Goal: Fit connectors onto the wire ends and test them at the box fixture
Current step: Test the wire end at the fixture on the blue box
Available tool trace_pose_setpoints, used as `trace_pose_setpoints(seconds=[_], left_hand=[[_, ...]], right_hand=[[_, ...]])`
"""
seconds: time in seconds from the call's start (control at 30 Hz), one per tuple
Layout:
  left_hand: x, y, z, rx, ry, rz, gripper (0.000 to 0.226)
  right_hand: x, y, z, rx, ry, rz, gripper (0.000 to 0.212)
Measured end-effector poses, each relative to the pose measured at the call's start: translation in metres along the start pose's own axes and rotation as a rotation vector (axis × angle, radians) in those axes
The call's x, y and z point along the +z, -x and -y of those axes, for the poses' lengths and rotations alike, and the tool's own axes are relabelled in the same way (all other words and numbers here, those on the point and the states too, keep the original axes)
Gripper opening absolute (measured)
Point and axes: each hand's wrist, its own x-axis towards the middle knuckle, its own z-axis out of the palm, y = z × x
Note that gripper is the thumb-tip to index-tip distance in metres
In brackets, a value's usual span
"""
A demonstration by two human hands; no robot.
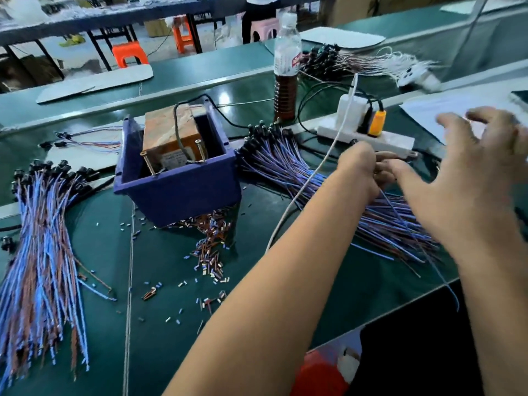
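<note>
A blue box fixture (pixel 177 190) with a brown block and two upright pins inside stands at the table's middle. A pile of blue and brown wires (pixel 285 164) with black ends lies right of it. My left hand (pixel 363 170) reaches across into this pile and pinches thin wires that trail down toward the table's near edge. My right hand (pixel 480 167) hovers above the pile's right side with fingers spread, blurred, holding nothing. A second large wire bundle (pixel 43 252) lies at the left. Small loose connectors (pixel 211 252) are scattered in front of the box.
A white power strip (pixel 368 138) with white, black and orange plugs sits behind the right pile, and a white cable (pixel 314 172) runs from it across the table. A bottle (pixel 285 70) of brown liquid stands behind. More wires (pixel 357 61) lie far back.
</note>
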Motion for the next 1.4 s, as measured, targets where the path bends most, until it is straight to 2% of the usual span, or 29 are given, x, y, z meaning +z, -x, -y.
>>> trace_pose_setpoints(seconds=[0.07, 0.13, 0.17, 0.3, 0.47, 0.57, 0.63, 0.73, 0.83, 0.97, 1.1, 1.23, 1.4], left_hand=[[0.002, -0.002, 0.001, -0.038, -0.013, 0.047, 0.046], [0.002, -0.006, 0.000, -0.048, 0.013, 0.047, 0.044], [0.001, -0.008, -0.001, -0.054, 0.023, 0.028, 0.043], [-0.008, -0.013, -0.006, -0.084, 0.073, -0.020, 0.043], [-0.017, -0.015, -0.014, -0.055, 0.049, -0.015, 0.044], [-0.017, -0.016, -0.015, -0.038, -0.069, -0.035, 0.048], [-0.020, -0.016, -0.018, -0.015, -0.222, -0.052, 0.050], [-0.030, -0.016, -0.031, 0.054, -0.416, -0.078, 0.047], [-0.044, -0.017, -0.050, 0.169, -0.509, -0.147, 0.041], [-0.070, -0.021, -0.068, 0.362, -0.488, -0.326, 0.037], [-0.093, -0.026, -0.073, 0.479, -0.385, -0.495, 0.039], [-0.106, -0.021, -0.068, 0.514, -0.363, -0.539, 0.022], [-0.126, -0.009, -0.064, 0.522, -0.428, -0.542, 0.021]], right_hand=[[0.005, -0.003, -0.003, -0.039, -0.058, 0.118, 0.053], [0.012, -0.008, -0.003, 0.075, -0.267, 0.340, 0.046], [0.016, -0.009, -0.005, 0.117, -0.321, 0.393, 0.045], [0.026, -0.017, -0.017, 0.189, -0.367, 0.431, 0.045], [0.031, -0.021, -0.018, 0.141, -0.423, 0.570, 0.029], [0.024, -0.023, -0.019, 0.112, -0.374, 0.529, 0.005], [0.016, -0.024, -0.024, 0.071, -0.264, 0.527, 0.021], [0.004, -0.026, -0.028, 0.009, -0.181, 0.518, 0.023], [0.000, -0.031, -0.029, -0.047, -0.132, 0.493, 0.026], [0.006, -0.037, -0.024, -0.091, -0.150, 0.484, 0.026], [0.030, -0.034, -0.008, -0.108, -0.185, 0.486, 0.012], [0.056, -0.028, 0.009, -0.120, -0.130, 0.454, 0.016], [0.069, -0.028, 0.015, -0.139, -0.078, 0.307, 0.009]])
